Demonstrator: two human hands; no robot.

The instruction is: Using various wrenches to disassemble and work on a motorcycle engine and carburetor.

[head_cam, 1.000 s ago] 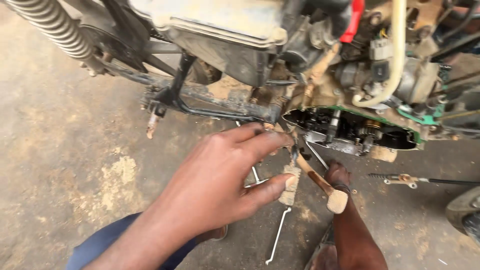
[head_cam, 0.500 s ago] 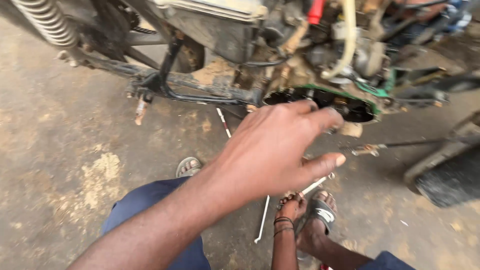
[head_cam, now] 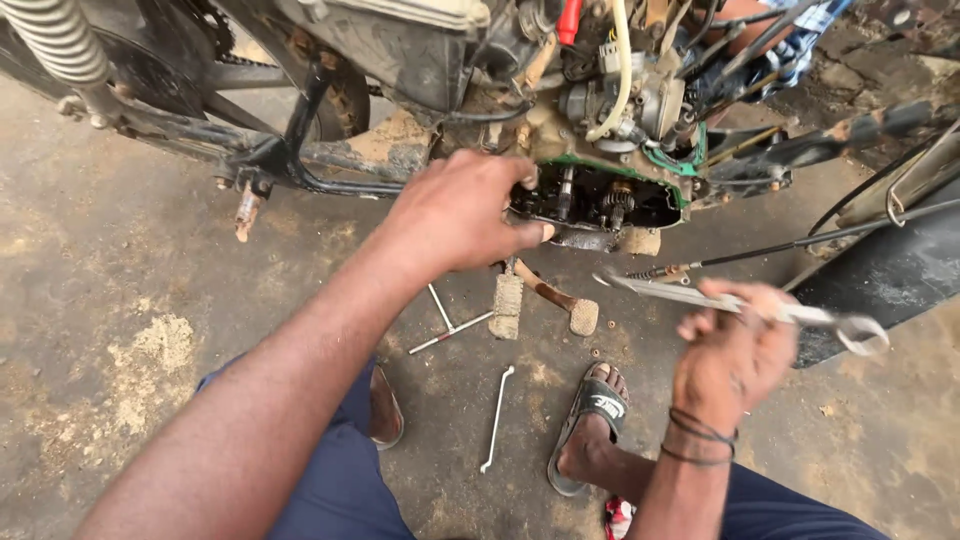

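ground: stained concrete workshop floor [head_cam: 110,300], motorcycle parked on it.
engine: open crankcase [head_cam: 600,200], side cover already off, gears exposed, green gasket on rim.
left hand: [head_cam: 455,215] fingers curled loosely at the opening's left edge, holding nothing visible.
right hand: [head_cam: 735,350] closed around a long spanner [head_cam: 740,305], away from the engine.
floor tools: thin rod spanner [head_cam: 495,420], t-handle [head_cam: 450,325], loose.
progress: cover removal looks done; inside work and refitting remain.
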